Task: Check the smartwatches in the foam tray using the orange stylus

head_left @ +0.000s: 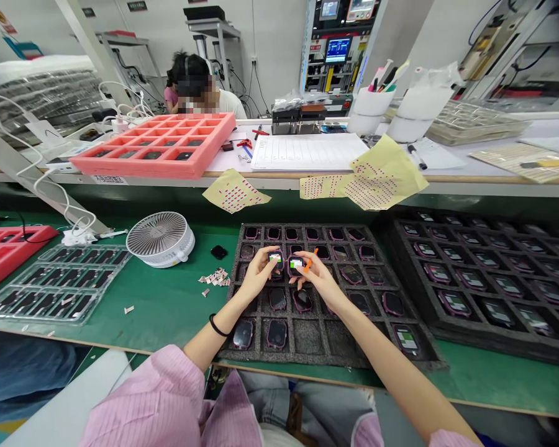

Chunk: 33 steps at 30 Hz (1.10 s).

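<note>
Black foam tray (310, 338) lies on the green tabletop (121, 310) near its front edge, square cells cradling glossy purple-rimmed smartwatches (302, 301). Above its middle, the left hand (261, 274) grips, clamped, one labelled smartwatch (275, 258); the right hand (317, 280) clamps a second labelled smartwatch (296, 264) just beside it.

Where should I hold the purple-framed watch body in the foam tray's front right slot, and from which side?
From above, pinching the purple frame at its long sides: the watch body lies flat in the foam tray, so those edges are likely reachable.
</note>
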Each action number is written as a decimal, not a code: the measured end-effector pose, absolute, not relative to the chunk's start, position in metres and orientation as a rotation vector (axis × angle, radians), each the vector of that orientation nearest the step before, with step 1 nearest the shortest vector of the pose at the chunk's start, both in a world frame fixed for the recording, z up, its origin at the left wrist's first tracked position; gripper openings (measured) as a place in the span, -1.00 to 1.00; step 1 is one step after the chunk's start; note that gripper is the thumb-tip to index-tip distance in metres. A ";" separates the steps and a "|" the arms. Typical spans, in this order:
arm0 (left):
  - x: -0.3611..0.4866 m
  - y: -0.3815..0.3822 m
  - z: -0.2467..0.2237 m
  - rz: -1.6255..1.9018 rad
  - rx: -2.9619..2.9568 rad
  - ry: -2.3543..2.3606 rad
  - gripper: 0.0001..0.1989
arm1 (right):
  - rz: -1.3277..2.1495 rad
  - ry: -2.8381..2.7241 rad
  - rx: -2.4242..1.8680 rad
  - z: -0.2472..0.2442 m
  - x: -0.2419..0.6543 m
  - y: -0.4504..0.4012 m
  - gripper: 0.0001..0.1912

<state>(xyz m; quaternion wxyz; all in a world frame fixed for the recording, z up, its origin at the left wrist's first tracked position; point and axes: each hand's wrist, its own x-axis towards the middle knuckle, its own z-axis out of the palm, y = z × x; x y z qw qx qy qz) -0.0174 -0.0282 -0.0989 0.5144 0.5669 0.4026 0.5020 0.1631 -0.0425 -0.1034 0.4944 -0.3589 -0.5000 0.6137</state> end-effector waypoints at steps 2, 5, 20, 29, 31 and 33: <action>-0.018 -0.028 -0.098 1.204 1.364 0.980 -0.58 | 1.464 -1.200 -0.896 -0.102 0.163 -0.043 -0.63; -0.020 -0.028 -0.098 1.193 1.375 1.009 -0.59 | 1.426 -1.196 -0.921 -0.100 0.163 -0.043 -0.62; -0.020 -0.024 -0.104 1.189 1.352 0.994 -0.58 | 1.452 -1.180 -0.897 -0.099 0.166 -0.042 -0.59; -0.019 -0.025 -0.105 1.176 1.303 1.016 -0.53 | 1.388 -1.186 -0.942 -0.097 0.166 -0.042 -0.56; -0.020 -0.025 -0.103 1.158 1.304 1.035 -0.59 | 1.369 -1.177 -0.963 -0.098 0.167 -0.041 -0.61; -0.020 -0.025 -0.102 1.139 1.308 1.053 -0.62 | 1.357 -1.166 -0.988 -0.098 0.167 -0.041 -0.63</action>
